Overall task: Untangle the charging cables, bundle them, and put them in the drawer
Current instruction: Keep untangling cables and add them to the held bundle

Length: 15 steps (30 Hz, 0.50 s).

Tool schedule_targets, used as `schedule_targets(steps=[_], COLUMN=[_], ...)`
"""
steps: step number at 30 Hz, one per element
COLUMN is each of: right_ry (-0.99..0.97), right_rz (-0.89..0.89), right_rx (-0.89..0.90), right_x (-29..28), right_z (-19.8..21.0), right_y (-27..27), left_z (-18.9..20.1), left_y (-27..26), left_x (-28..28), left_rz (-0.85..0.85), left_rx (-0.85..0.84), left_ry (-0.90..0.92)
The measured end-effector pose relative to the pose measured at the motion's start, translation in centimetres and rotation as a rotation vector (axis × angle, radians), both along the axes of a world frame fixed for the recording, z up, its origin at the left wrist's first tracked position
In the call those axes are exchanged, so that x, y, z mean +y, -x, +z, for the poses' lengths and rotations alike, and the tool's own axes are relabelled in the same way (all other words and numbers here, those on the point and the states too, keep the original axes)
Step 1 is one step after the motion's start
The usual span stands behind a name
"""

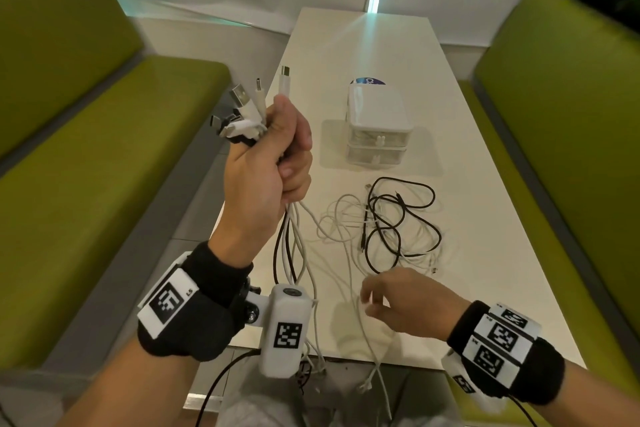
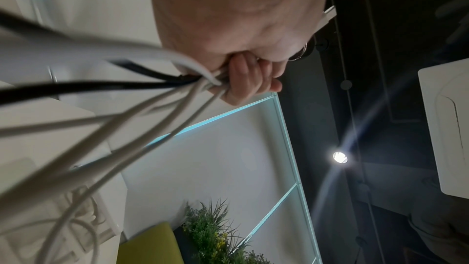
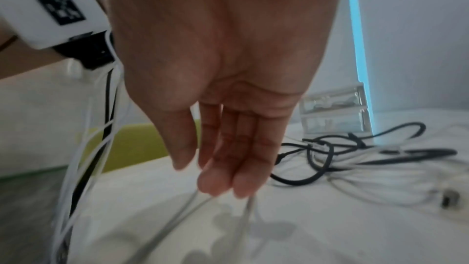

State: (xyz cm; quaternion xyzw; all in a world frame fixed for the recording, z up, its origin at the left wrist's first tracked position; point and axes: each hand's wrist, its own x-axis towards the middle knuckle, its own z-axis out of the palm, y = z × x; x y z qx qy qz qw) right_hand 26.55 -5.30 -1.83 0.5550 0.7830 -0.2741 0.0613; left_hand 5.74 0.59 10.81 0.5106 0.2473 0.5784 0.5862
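Observation:
My left hand is raised over the table's left edge and grips several white and black charging cables in a fist. Their plug ends stick out above the fist, and the cords hang down past my wrist. More cable lies in a loose tangle on the white table. My right hand hovers low near the table's front, fingers straight and relaxed, holding nothing, with white cords lying just beyond the fingertips. A small white two-drawer box stands mid-table, drawers closed.
Green bench seats flank the table on the left and the right. Some cords droop over the table's front edge towards my lap. A round blue sticker lies behind the drawer box.

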Motion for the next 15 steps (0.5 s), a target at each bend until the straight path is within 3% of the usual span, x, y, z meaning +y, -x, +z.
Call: schedule_targets(steps=[5, 11, 15], right_ry=[-0.055, -0.084, -0.123], right_rz=[-0.297, -0.258, -0.271], right_rx=[0.032, -0.147, -0.133], right_x=[1.4, 1.0, 1.4], right_z=[-0.3, -2.0, -2.6], right_y=[1.8, 4.1, 4.2], left_z=[0.2, 0.5, 0.5], left_y=[-0.1, -0.1, 0.2], left_x=[-0.2, -0.3, -0.2], left_rz=[-0.031, -0.06, -0.047], left_rx=[-0.023, -0.057, -0.055], left_ry=[0.003, 0.01, 0.008])
